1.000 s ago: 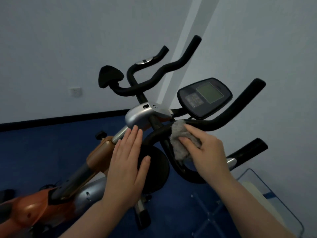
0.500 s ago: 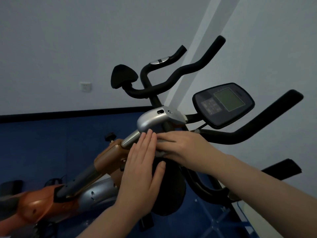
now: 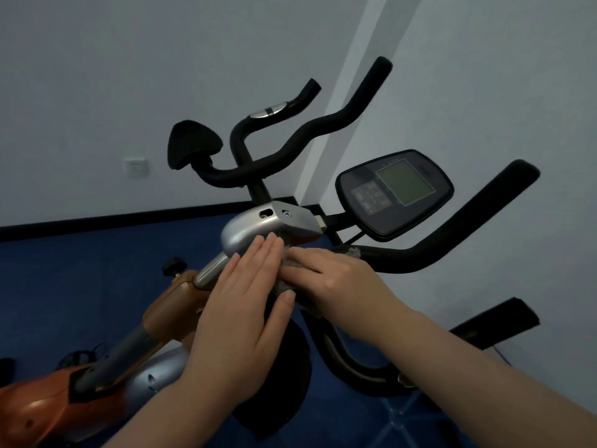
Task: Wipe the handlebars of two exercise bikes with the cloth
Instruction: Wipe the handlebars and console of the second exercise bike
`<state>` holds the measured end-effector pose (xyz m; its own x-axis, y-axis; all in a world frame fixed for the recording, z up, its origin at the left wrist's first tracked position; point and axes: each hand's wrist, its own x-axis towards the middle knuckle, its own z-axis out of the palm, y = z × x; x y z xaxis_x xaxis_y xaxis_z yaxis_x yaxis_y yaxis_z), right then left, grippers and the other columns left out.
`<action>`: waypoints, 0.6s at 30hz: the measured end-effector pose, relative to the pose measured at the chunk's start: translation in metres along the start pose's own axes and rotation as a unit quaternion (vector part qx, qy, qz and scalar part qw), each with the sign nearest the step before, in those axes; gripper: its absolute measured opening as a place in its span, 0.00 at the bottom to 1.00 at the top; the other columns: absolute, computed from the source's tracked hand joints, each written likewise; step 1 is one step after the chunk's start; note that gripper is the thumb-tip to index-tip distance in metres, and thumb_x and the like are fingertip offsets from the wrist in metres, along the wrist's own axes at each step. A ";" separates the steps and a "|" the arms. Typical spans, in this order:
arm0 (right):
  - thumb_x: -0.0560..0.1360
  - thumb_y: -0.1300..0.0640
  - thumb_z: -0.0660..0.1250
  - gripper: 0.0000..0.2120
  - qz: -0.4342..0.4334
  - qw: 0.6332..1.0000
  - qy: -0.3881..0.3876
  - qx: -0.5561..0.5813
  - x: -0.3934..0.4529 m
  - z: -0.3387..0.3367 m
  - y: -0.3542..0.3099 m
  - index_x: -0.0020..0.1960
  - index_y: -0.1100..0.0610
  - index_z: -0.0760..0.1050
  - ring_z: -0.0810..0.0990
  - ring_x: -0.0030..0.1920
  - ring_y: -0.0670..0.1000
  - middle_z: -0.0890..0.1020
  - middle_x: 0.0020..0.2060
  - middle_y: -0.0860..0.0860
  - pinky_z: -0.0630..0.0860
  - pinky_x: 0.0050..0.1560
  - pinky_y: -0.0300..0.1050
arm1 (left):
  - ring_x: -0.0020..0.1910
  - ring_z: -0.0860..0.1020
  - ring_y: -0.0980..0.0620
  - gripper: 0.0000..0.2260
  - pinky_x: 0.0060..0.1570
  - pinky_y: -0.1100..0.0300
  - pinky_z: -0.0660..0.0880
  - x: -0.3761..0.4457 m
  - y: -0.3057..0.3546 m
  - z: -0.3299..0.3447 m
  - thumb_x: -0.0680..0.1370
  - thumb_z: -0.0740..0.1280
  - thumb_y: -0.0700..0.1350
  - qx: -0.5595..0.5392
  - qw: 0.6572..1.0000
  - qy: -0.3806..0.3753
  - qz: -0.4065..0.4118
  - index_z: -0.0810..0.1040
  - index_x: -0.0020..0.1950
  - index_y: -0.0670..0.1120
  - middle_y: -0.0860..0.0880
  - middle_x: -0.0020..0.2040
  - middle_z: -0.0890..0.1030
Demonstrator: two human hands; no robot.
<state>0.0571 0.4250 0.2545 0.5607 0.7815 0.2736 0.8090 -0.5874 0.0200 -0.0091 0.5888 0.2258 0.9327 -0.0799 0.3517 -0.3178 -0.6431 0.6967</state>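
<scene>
Step in hand: wiping of the near bike's handlebar [image 3: 429, 250] at its centre, just below the silver stem housing [image 3: 258, 227]. The grey cloth [image 3: 286, 274] is pressed onto the bar by the right hand [image 3: 336, 279], fingers laid flat and close together over it; only crumpled edges of the cloth are seen, one between the two hands and a frayed corner near the bar's right arm. The left hand [image 3: 240, 318] is laid flat beside it, fingers together and extended, thumb spread out, palm resting on the dark padded piece [image 3: 274, 383] below the stem; nothing is gripped by it, a bracing role is judged.

Progress is judged as early to middle: the far bike's handlebar [image 3: 310, 137] is seen well apart behind, with no cloth near it.

Next move, as judged: the cloth is to be drawn outward along the right arm of the bar toward its raised end, with wrap-around pressure needed on the round section.

Materials: bars are clad in matte black foam-like grip, tubular, bent in gentle curves, ends blunt. Stem housing is smooth, glossy, rounded. Console [image 3: 394, 192] is a dark rounded panel with a dull green screen. Frame [image 3: 168, 302] is glossy orange-brown over a brushed metal post. Cloth appears soft, napped, limp.
</scene>
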 end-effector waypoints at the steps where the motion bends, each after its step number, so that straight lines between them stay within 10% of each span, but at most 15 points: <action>1: 0.76 0.57 0.66 0.14 0.006 1.000 0.001 -0.002 -0.002 -0.001 -0.001 0.60 0.56 0.78 0.81 0.53 0.55 0.80 0.59 0.54 0.81 0.43 0.51 | 0.74 0.48 0.68 0.26 0.74 0.63 0.46 0.005 0.004 -0.001 0.78 0.50 0.56 0.004 1.000 -0.002 0.006 0.52 0.76 0.55 0.61 0.75 0.53; 8: 0.68 0.63 0.76 0.20 0.099 0.991 0.040 -0.085 -0.023 -0.012 0.008 0.59 0.56 0.80 0.82 0.55 0.55 0.81 0.58 0.55 0.78 0.54 0.44 | 0.71 0.44 0.73 0.25 0.72 0.66 0.46 0.019 0.010 0.005 0.79 0.55 0.53 0.028 0.999 -0.023 0.022 0.51 0.74 0.57 0.63 0.73 0.52; 18: 0.71 0.60 0.74 0.17 0.263 0.956 0.060 -0.116 -0.048 -0.031 0.016 0.59 0.54 0.79 0.81 0.45 0.50 0.80 0.55 0.49 0.77 0.34 0.40 | 0.69 0.56 0.68 0.23 0.68 0.67 0.54 0.019 0.008 0.005 0.79 0.52 0.56 0.056 0.997 -0.047 0.019 0.60 0.75 0.56 0.60 0.73 0.63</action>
<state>0.0376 0.3717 0.2712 0.8438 0.3434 0.4124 0.3516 -0.9343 0.0587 0.0067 0.5778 0.2347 0.9335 -0.1734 0.3138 -0.3378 -0.7186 0.6078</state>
